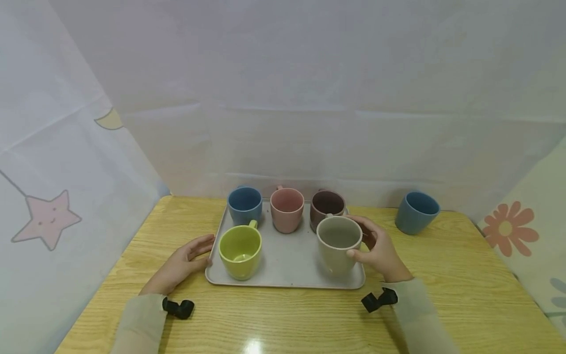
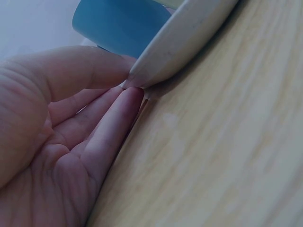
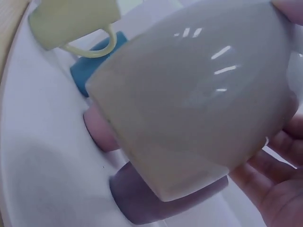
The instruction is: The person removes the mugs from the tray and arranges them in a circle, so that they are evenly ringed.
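My right hand [image 1: 379, 250] grips a pale grey mug [image 1: 338, 253], thumb on its near side and fingers round the far side. In the right wrist view the mug is tilted above the tray, its base clear of it. My left hand [image 1: 184, 263] rests at the left edge of the grey tray [image 1: 283, 268], fingertips touching its rim. On the tray stand a yellow-green mug [image 1: 240, 255] at the front left, and behind it a blue mug [image 1: 244, 206], a pink mug [image 1: 287, 211] and a dark mauve mug [image 1: 325, 209], partly hidden by the grey one.
A second blue mug [image 1: 415, 214] stands on the wooden table [image 1: 274, 319] to the right of the tray. A white cloth backdrop [image 1: 283, 123] rises behind the table's far edge, with printed cloth on both sides.
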Action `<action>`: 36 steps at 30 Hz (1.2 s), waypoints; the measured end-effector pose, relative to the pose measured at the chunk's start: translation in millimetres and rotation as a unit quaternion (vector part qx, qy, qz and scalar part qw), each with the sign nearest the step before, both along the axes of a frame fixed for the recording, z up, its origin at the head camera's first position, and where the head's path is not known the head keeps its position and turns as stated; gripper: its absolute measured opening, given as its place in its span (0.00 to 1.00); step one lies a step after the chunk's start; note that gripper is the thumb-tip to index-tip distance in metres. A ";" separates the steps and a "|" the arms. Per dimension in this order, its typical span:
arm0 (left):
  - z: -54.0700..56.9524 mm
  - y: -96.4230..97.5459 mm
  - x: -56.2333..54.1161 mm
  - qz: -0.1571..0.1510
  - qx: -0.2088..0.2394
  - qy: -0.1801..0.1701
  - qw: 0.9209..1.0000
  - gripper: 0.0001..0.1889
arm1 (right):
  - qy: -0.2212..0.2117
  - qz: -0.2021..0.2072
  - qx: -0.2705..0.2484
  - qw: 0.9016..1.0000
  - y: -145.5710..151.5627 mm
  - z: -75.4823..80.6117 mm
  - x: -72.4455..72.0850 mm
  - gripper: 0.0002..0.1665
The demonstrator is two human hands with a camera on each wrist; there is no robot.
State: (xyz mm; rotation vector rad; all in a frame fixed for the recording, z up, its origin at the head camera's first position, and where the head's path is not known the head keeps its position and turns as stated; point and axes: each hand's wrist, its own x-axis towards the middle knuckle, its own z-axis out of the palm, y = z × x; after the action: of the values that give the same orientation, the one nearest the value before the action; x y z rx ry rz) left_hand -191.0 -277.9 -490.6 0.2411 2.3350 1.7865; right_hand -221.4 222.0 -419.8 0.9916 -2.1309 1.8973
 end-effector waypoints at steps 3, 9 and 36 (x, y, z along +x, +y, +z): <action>0.1 -0.9 0.1 -0.002 -0.007 0.001 1.000 0.40 | -0.021 0.011 -0.016 1.000 4.4 -4.3 -0.5 0.40; 1.0 -4.1 0.6 -0.005 -0.005 0.006 1.000 0.40 | -0.056 0.044 -0.008 0.997 9.6 -21.1 2.4 0.41; -2.2 -3.2 -1.3 -0.011 0.003 0.004 1.000 0.40 | -0.084 0.047 0.027 0.995 16.0 -27.6 11.8 0.44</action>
State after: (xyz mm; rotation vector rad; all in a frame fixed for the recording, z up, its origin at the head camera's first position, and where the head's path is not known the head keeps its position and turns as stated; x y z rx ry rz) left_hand -192.3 -281.1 -492.7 0.2729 2.3228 1.7872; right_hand -209.6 237.9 -447.4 0.9908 -2.2768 2.0433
